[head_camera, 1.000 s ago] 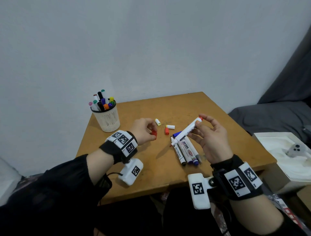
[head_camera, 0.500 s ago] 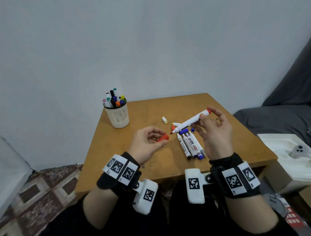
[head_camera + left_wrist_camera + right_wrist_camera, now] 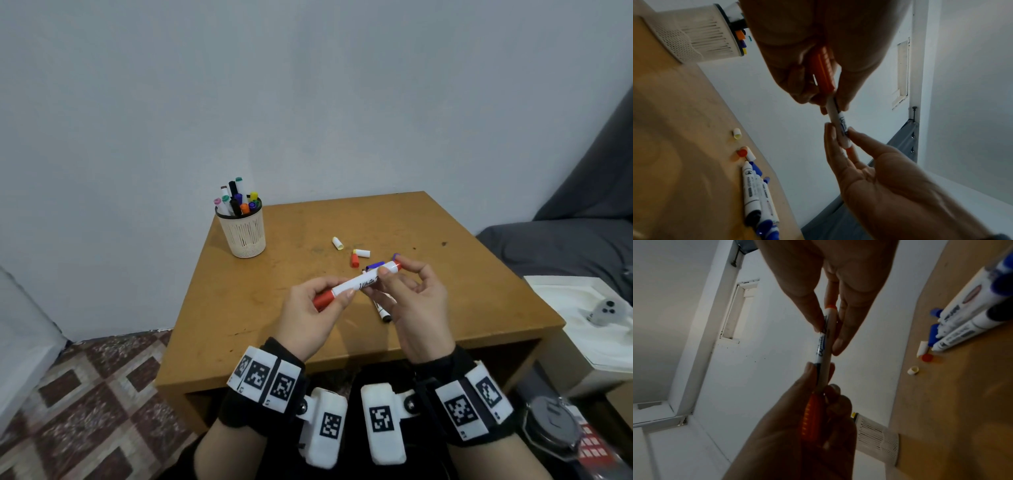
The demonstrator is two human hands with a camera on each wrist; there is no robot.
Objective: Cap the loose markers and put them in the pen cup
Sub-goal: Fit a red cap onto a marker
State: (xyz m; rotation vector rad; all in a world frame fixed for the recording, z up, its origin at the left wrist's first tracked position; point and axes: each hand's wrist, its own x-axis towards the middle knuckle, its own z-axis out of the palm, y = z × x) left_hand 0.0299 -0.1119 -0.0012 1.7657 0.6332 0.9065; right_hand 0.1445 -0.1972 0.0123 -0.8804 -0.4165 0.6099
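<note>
My left hand (image 3: 310, 315) pinched the ribbed red plastic cap (image 3: 323, 299) onto the white marker (image 3: 363, 282) my right hand (image 3: 416, 301) held; next, one firm push

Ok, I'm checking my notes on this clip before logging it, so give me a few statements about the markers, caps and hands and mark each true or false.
1. Both hands hold the red marker above the table. True.
2. The red cap is at the left hand's end of the marker. True.
3. The pen cup lies tipped over. False: it stands upright near the table's far left corner, with markers in it.
4. The right hand rests flat on the table. False: it pinches the marker's other end.
5. A loose red cap lies on the table. True.
6. No markers remain on the table. False: several lie under the right hand.
</note>
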